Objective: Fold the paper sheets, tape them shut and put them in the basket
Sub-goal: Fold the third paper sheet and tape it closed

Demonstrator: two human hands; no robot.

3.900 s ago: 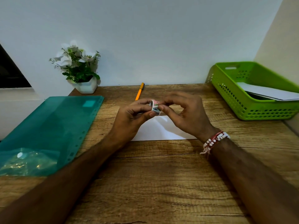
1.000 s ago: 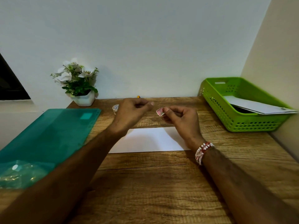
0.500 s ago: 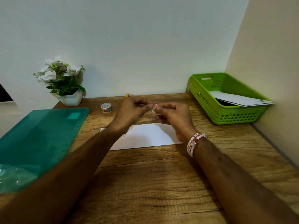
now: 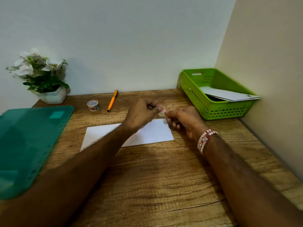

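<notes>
Sheet (image 4: pixel 155 133) lies flat on the desk (image 4: pixel 155 177), white, long edge toward the person; everything else is placed off it. Both hands sit at its far edge, right half. Left hand (image 4: pixel 141 112) comes in diagonally, forearm covering the sheet's middle; fingers are curled, with thumb and forefinger pinching the left end of a small tape piece (image 4: pixel 162 112). Right hand (image 4: pixel 183 120) is by the sheet's far right corner, with thumb and forefinger pinching the other end of the same piece and its other fingers curled loosely under. The tape piece is held between the two hands just past the sheet's far edge and looks clear of the paper. It has a pink and green print, and motion blur hides the exact grip points. Bracelet (image 4: pixel 205 140), red and white beads, is on the right wrist, just right of the sheet's right edge. Tape roll (image 4: pixel 93 105) sits beyond the sheet's far left corner, apart from it. Pen (image 4: pixel 112 100), orange, lies beyond the sheet just right of the roll, angled toward the wall. Basket (image 4: pixel 213 110), green, is beyond and right of the sheet, well apart, in the wall corner. A second sheet (image 4: pixel 229 95) lies tilted in it, one end over the right rim. Folder (image 4: pixel 27 145), teal, lies left of the sheet, not touching. Plant (image 4: pixel 42 76), in a white pot, is beyond the sheet to the far left, at the wall.
</notes>
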